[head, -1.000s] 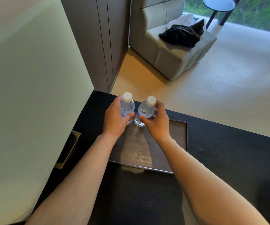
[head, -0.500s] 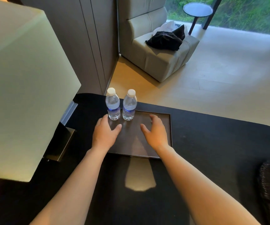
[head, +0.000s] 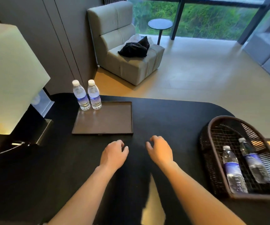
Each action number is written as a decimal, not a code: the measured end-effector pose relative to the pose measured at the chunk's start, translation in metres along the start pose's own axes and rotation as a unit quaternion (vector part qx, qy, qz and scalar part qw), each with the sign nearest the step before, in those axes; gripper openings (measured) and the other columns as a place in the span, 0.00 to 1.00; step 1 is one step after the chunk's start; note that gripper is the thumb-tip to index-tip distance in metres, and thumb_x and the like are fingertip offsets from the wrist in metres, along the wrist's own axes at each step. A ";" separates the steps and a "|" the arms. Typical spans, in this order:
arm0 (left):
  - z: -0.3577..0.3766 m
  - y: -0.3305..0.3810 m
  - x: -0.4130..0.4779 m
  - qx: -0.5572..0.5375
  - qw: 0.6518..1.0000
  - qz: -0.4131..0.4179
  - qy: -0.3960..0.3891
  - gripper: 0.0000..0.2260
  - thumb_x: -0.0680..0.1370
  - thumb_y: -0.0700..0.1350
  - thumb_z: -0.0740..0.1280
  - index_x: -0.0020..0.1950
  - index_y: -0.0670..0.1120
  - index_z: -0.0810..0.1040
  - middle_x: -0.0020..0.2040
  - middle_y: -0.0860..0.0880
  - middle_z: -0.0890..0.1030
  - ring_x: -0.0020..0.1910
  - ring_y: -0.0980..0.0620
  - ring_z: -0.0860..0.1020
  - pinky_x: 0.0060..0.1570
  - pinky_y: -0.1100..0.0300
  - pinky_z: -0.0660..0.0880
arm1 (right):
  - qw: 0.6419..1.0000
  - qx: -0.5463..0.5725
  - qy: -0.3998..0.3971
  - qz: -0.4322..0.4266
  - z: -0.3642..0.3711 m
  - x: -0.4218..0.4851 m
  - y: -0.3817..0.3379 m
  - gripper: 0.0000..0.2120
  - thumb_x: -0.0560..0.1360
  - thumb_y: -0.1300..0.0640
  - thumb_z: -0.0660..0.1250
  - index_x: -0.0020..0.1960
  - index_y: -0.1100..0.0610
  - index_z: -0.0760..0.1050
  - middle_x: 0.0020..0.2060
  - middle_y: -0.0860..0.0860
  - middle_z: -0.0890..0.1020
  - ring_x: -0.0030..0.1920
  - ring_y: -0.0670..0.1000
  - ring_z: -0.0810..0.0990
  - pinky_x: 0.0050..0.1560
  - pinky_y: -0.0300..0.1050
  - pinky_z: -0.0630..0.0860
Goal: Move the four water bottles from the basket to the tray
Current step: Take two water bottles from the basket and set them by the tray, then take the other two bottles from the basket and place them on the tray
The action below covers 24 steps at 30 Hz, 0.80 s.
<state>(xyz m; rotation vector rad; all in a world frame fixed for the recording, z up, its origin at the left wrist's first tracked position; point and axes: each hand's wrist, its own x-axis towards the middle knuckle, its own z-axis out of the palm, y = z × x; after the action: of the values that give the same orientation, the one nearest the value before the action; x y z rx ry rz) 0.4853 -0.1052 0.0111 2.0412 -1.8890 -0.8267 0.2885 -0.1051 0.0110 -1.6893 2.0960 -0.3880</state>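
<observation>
Two clear water bottles with white caps and blue labels, one on the left (head: 80, 96) and one on the right (head: 94, 95), stand upright side by side at the far left corner of the brown rectangular tray (head: 114, 125). Two more bottles, a nearer one (head: 233, 169) and a farther one (head: 252, 161), lie in the dark woven basket (head: 207, 148) at the right. My left hand (head: 114, 154) and my right hand (head: 160, 151) hover over the black table in front of the tray, both empty with fingers loosely curled and apart.
A large lamp with a pale shade (head: 9, 75) and a metal base (head: 42, 132) stands at the table's left. The black table (head: 163, 120) has a rounded far right corner. Beyond it are a grey armchair (head: 127, 62) and a small round side table (head: 160, 25).
Both hands let go of the two bottles on the tray and drew back toward me. The view swung right, bringing the basket into sight.
</observation>
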 end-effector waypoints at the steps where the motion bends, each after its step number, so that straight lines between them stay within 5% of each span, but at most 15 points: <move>1: 0.011 0.014 -0.014 0.006 1.000 0.012 -0.003 0.11 0.80 0.55 0.65 0.50 0.49 0.80 0.46 0.51 0.82 0.44 0.50 0.79 0.41 0.56 0.73 | 1.000 -0.009 0.004 0.006 -0.009 -0.013 0.016 0.11 0.81 0.48 0.64 0.55 0.55 0.78 0.50 0.51 0.79 0.46 0.53 0.80 0.42 0.47 0.72; 4: 0.041 0.059 -0.054 0.005 0.999 0.037 -0.022 0.09 0.80 0.54 0.64 0.44 0.51 0.75 0.43 0.52 0.79 0.43 0.50 0.78 0.39 0.56 0.70 | 0.999 -0.014 0.022 0.024 -0.039 -0.049 0.065 0.12 0.81 0.47 0.64 0.55 0.54 0.78 0.51 0.50 0.80 0.49 0.53 0.81 0.45 0.49 0.76; 15: 0.131 0.196 -0.124 0.069 0.979 0.182 -0.069 0.10 0.83 0.53 0.63 0.57 0.51 0.80 0.48 0.53 0.81 0.47 0.54 0.81 0.49 0.54 0.81 | 0.990 -0.026 0.081 0.109 -0.148 -0.142 0.228 0.08 0.80 0.47 0.66 0.52 0.51 0.77 0.45 0.48 0.80 0.45 0.49 0.81 0.48 0.48 0.80; 24: 0.196 0.298 -0.106 0.071 0.956 0.256 -0.127 0.08 0.81 0.53 0.64 0.48 0.52 0.79 0.45 0.53 0.79 0.44 0.54 0.80 0.46 0.54 0.79 | 0.980 -0.043 0.097 0.169 -0.196 -0.136 0.320 0.10 0.81 0.48 0.66 0.56 0.54 0.77 0.49 0.50 0.79 0.51 0.52 0.81 0.46 0.48 0.75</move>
<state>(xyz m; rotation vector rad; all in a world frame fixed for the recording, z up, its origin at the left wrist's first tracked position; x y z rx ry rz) 0.1280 -0.0036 0.0365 1.4393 -2.5251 -0.8593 -0.0568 0.0906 0.0533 -1.3459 2.5226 -0.3712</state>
